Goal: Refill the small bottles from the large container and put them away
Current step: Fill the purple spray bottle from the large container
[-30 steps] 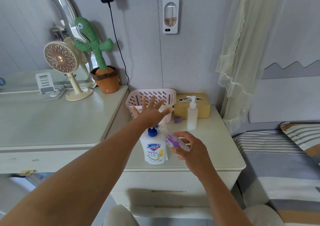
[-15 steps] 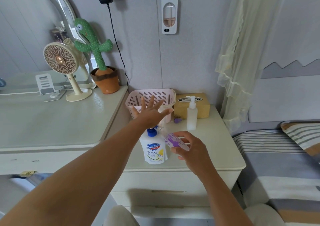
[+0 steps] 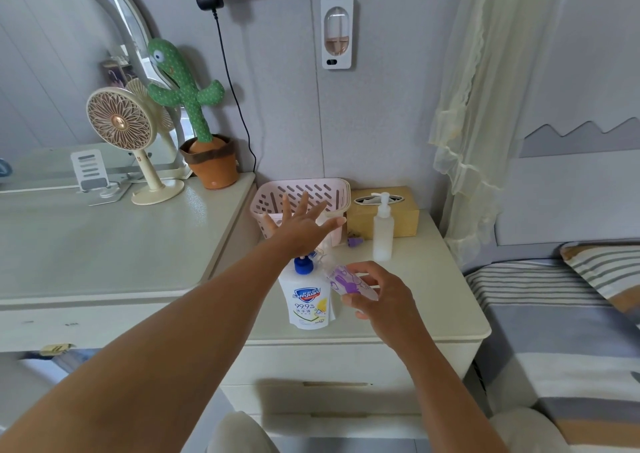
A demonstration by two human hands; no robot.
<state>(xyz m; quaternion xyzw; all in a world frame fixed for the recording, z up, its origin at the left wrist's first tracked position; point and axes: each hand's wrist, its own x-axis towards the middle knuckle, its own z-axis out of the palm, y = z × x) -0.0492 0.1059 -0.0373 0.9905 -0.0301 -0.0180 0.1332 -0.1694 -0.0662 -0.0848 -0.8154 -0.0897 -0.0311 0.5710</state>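
The small bottle (image 3: 348, 281) with a purple rabbit print lies tilted in the pinching fingers of the right hand (image 3: 384, 296), its mouth seemingly at the pump of the big bottle (image 3: 308, 300) marked "Safeguard 99.9", which the flat, spread left hand (image 3: 301, 225) presses near the bedside cabinet's (image 3: 433, 307) front edge, bare top to its right.

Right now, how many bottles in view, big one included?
3. Soap bottle: front of the nightstand. Purple-print bottle: tilted in the right hand, beside it. Pump bottle: upright before the tissue box. The left hand covers part of the basket; more may hide there.
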